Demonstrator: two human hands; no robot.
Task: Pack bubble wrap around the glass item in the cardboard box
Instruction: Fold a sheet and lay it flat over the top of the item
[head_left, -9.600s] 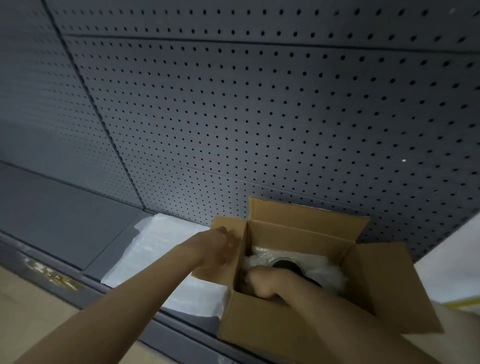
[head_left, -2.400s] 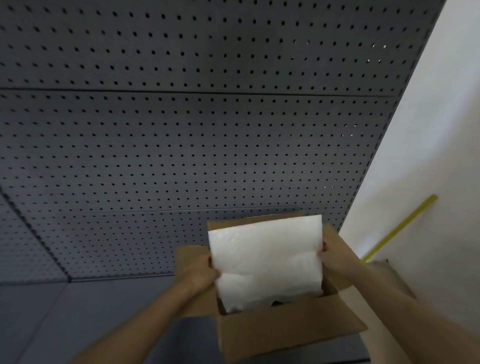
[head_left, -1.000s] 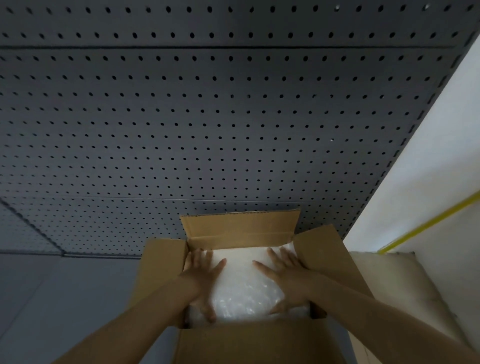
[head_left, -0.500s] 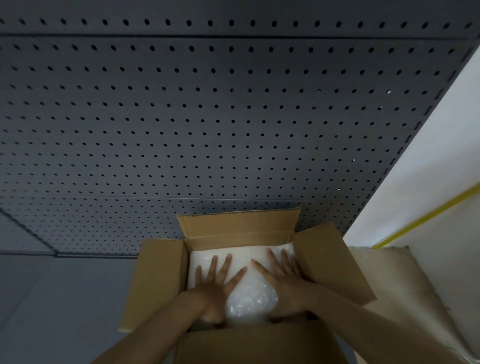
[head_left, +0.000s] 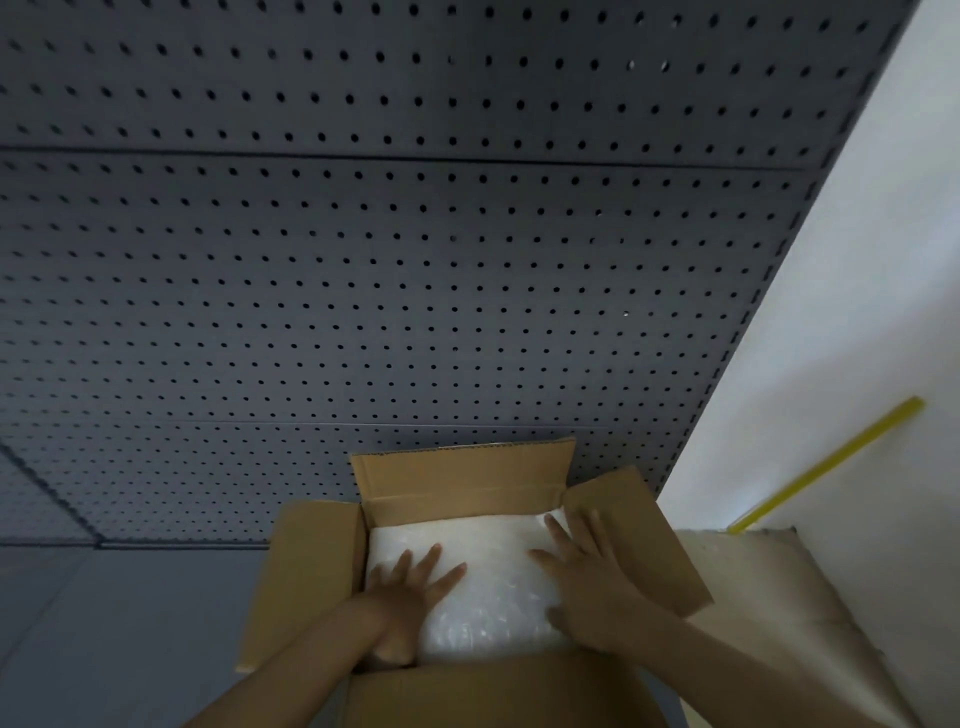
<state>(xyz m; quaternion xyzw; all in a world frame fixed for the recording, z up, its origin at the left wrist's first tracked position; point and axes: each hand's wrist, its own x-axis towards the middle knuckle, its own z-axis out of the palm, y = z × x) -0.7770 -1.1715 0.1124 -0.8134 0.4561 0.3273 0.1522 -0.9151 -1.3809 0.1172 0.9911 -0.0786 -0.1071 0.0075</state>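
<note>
While my left hand (head_left: 402, 597) and right hand (head_left: 589, 582) lie flat, fingers spread, gripping nothing, the bubble wrap (head_left: 488, 577) sits right under them inside the cardboard box (head_left: 462, 483); the glass item is hidden below.
</note>
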